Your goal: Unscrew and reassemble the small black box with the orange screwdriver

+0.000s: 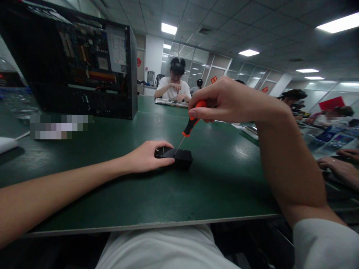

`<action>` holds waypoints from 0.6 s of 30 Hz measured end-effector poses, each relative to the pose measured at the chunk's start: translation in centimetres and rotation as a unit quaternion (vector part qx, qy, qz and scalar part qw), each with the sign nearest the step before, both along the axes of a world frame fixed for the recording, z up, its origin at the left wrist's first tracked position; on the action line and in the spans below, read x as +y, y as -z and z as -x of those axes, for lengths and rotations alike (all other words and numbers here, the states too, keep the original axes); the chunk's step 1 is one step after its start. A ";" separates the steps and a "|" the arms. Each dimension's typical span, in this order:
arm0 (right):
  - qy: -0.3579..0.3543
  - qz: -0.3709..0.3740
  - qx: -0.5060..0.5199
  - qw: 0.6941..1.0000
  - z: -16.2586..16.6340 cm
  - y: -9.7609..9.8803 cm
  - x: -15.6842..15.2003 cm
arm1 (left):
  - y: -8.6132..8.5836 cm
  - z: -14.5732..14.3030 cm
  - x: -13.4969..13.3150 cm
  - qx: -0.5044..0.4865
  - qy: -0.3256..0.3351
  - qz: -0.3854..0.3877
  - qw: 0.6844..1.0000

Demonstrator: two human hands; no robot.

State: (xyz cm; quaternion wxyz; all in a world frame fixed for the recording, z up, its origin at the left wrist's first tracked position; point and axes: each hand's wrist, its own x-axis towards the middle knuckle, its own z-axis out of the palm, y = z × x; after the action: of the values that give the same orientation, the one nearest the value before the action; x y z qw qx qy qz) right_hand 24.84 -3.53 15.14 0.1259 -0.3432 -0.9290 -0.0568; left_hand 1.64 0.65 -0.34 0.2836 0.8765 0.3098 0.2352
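Observation:
A small black box-shaped device [183, 158] lies on the green table [134, 201] in front of me. My left hand [151, 156] grips its left end, thumb on the near side and fingers on the far side. My right hand [215, 99], raised above and to the right, is closed around the orange and black handle of a screwdriver [190, 126]. The thin shaft slants down to the left, and its tip meets the top of the device near my left fingertips. What kind of device it is, I cannot tell.
An open black computer case [131, 74] stands at the left back of the table. A white object with a cable [7, 145] lies at the far left. Across the table sits a person in white [182, 87]. A co-worker's hands [339, 170] are at the right edge.

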 end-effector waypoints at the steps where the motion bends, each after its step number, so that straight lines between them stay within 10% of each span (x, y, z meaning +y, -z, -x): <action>1: -0.004 -0.003 -0.002 1.000 0.0 0.0 0.0 | 0.0 0.0 0.0 0.000 0.001 -0.002 1.000; 18: -0.112 0.039 0.000 0.993 0.5 0.8 0.4 | 0.5 0.0 0.4 -0.036 0.024 -0.002 0.999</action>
State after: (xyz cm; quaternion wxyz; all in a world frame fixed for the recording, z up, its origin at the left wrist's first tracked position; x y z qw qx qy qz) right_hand 24.29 -3.14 14.34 0.1177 -0.2420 -0.9631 -0.0061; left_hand 1.64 1.03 -0.80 0.2986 0.8750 0.2779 0.2607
